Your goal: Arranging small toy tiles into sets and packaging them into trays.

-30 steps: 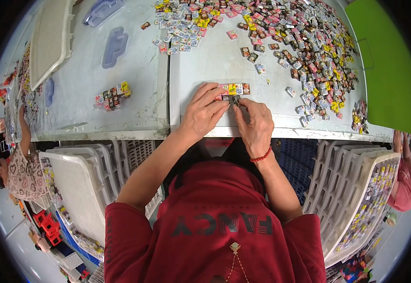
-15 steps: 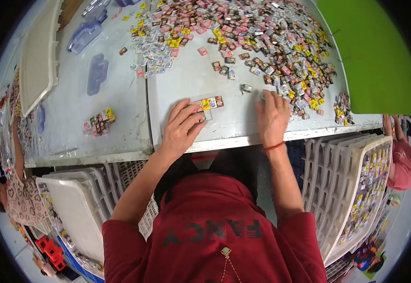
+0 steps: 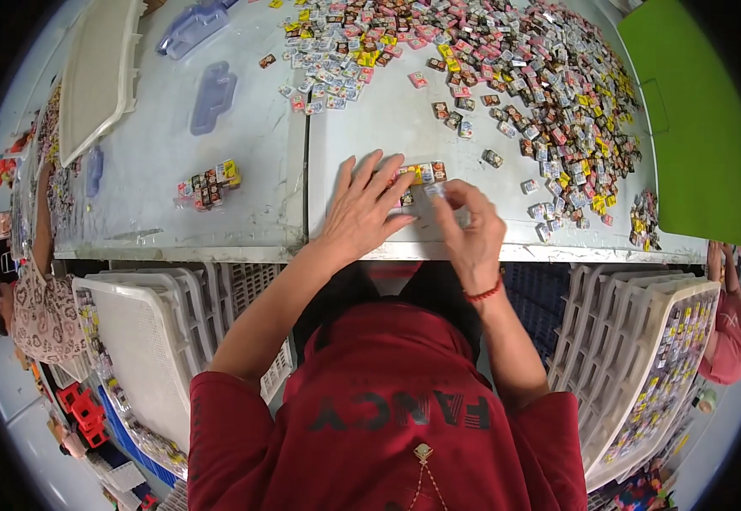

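Note:
My left hand (image 3: 355,206) rests with fingers spread over the near-left part of a short row of tiny printed boxes (image 3: 424,173), in yellow, pink, brown and white; its fingers hide some of them. Just to the right, my right hand (image 3: 477,232) pinches one small whitish box (image 3: 435,189) between thumb and fingers, close against the near side of that row. A single dark-and-white tiny box (image 3: 493,158) lies beyond my right hand. On the left part of the table sits a finished-looking block of similar boxes (image 3: 210,185), apart from both hands.
A wide heap of tiny boxes (image 3: 557,111) covers the far right of the table. Purple moulded plastic trays (image 3: 212,98) lie at the far left, beside a white crate (image 3: 98,85). A green board (image 3: 694,128) borders the right side. Stacked white crates (image 3: 583,341) stand below the front edge.
My right hand has come left from near the heap to the row and now holds a small box there. My left hand's fingers have spread out. The view has shifted slightly.

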A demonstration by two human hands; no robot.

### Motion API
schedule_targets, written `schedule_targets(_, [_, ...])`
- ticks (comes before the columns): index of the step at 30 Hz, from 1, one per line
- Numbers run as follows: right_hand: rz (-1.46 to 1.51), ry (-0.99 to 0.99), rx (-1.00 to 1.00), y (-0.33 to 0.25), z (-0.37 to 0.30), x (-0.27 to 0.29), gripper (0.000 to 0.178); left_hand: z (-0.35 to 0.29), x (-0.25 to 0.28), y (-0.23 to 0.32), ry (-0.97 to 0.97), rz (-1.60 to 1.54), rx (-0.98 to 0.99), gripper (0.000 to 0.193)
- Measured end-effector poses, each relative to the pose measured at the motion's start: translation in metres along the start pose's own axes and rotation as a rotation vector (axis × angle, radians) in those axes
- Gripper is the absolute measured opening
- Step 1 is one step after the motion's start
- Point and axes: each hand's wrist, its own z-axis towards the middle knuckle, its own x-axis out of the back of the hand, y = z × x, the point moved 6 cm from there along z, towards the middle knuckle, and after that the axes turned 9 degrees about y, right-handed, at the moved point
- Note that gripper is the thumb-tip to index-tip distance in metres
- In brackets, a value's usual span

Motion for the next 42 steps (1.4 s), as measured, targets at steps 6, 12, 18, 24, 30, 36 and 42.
schedule_targets(6, [-0.207, 0.055, 0.235, -0.008, -0.012, -0.024, 0.009, -0.002, -0.002, 0.001, -0.005, -0.016, 0.024, 0.06])
schedule_targets(12, [-0.233, 0.177, 0.276, -0.005, -0.013, -0.026, 0.009, -0.001, -0.001, 0.0, 0.004, 0.004, 0.001, 0.059])
schedule_targets(18, [-0.279, 0.143, 0.242, -0.002, -0.01, -0.033, 0.015, 0.002, -0.001, 0.001, -0.01, 0.044, -0.024, 0.058])
schedule_targets(24, [-0.253, 0.073, 0.285, 0.004, -0.013, -0.031, 0.016, 0.0, -0.001, 0.001, -0.024, 0.024, -0.022, 0.062])
schedule_targets(30, [-0.196, 0.078, 0.081, 0.037, 0.02, -0.001, 0.025, -0.003, 0.041, -0.024, 0.309, -0.192, 0.173, 0.051])
schedule_targets(36, [-0.078, -0.104, -0.219, 0.059, 0.031, -0.006, 0.028, -0.031, 0.023, -0.06, 0.226, -0.708, 0.904, 0.03])
schedule_targets(42, [-0.006, -0.172, -0.308, 0.063, 0.03, -0.015, 0.025, -0.025, 0.014, -0.062, 0.167, -0.679, 0.972, 0.032])
